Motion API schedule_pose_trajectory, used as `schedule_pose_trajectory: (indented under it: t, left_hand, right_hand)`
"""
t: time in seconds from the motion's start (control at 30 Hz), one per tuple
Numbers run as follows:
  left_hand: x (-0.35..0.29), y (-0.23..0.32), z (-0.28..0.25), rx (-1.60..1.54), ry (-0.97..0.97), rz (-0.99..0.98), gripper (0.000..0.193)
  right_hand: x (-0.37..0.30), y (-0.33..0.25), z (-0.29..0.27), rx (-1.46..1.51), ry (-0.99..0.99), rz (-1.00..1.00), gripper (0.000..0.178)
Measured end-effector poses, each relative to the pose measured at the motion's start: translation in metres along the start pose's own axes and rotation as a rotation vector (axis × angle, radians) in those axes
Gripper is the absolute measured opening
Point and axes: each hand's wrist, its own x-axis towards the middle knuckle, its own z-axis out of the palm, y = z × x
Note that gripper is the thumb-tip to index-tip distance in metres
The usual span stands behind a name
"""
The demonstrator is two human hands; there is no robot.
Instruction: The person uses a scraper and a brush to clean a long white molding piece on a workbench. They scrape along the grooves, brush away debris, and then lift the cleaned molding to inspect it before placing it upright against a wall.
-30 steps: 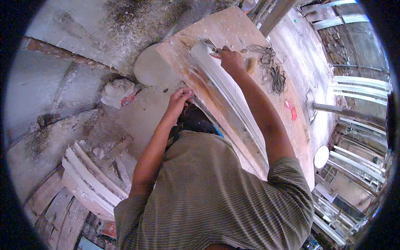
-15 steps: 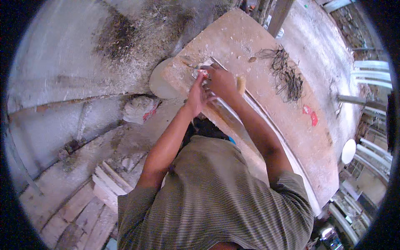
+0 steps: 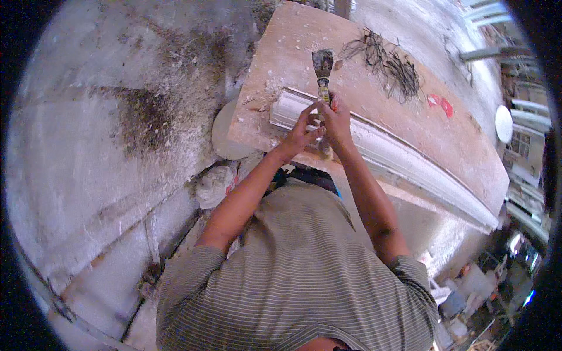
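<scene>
Concrete at the far left: grey and dusty, with a dark grimy stain [image 3: 143,120] spread across it.
Bundle beside the bench: a whitish bag [image 3: 213,186] with a red patch, lying low near the person's left forearm.
Pale disc: a round slab [image 3: 222,133], partly hidden by the left edge of the bench.
Tabletop: a broad pinkish-brown board [image 3: 290,41], crumb-strewn, set at a slant from where I stand.
Left hand: the left hand [image 3: 300,136] has its fingers bent, their tips at the scraper's handle; whether they pinch it I cannot tell.
Scraper: a flat-bladed scraper [image 3: 322,75] with a dark, smeared blade, pointing away from the person, seen between the two hands.
Right hand: the right hand [image 3: 338,124] is closed around the handle, with a bit of red showing by the fingers.
Moulding: a long white ribbed strip [image 3: 398,151] lying along the near side of the board, its left end behind the hands.
Wire: a dark loose tangle [image 3: 389,73] beyond the moulding.
Scraps: red pieces [image 3: 446,107] to the right of the wire.
Far right: a white round plate-like thing [image 3: 503,124] and more pale strips [image 3: 531,120].
</scene>
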Motion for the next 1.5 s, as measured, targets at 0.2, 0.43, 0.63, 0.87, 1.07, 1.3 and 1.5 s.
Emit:
schedule_pose_trajectory:
  t: [0.2,0.43,0.63,0.87,1.07,1.3,1.5]
  left_hand:
    - [-0.007,-0.028,-0.071,-0.083,-0.072,-0.071,0.066]
    - [-0.032,-0.001,-0.068,0.13,-0.286,0.019,0.064]
    - [-0.024,0.005,-0.101,0.266,-0.264,-0.136,0.042]
    - [-0.014,0.017,-0.091,0.149,-0.134,-0.153,0.035]
    - [-0.004,0.046,-0.095,-0.693,-0.209,-0.31,0.045]
    - [0.007,0.043,-0.09,-0.483,-0.082,-0.318,0.031]
    - [-0.001,0.044,-0.085,0.077,-0.166,-0.258,0.033]
  right_hand:
    - [-0.018,0.025,0.008,-0.342,0.092,-0.167,0.036]
    - [-0.025,0.022,0.062,-0.086,0.247,-0.15,0.037]
    - [-0.037,-0.01,0.057,-0.149,0.225,-0.232,0.036]
    - [-0.037,-0.004,0.05,-0.305,0.367,-0.487,0.03]
    - [-0.044,0.02,0.063,-0.567,0.174,-0.614,0.03]
    - [-0.048,0.025,0.071,-0.245,0.167,-0.44,0.061]
    - [-0.025,0.046,0.041,-0.122,-0.032,-0.117,0.05]
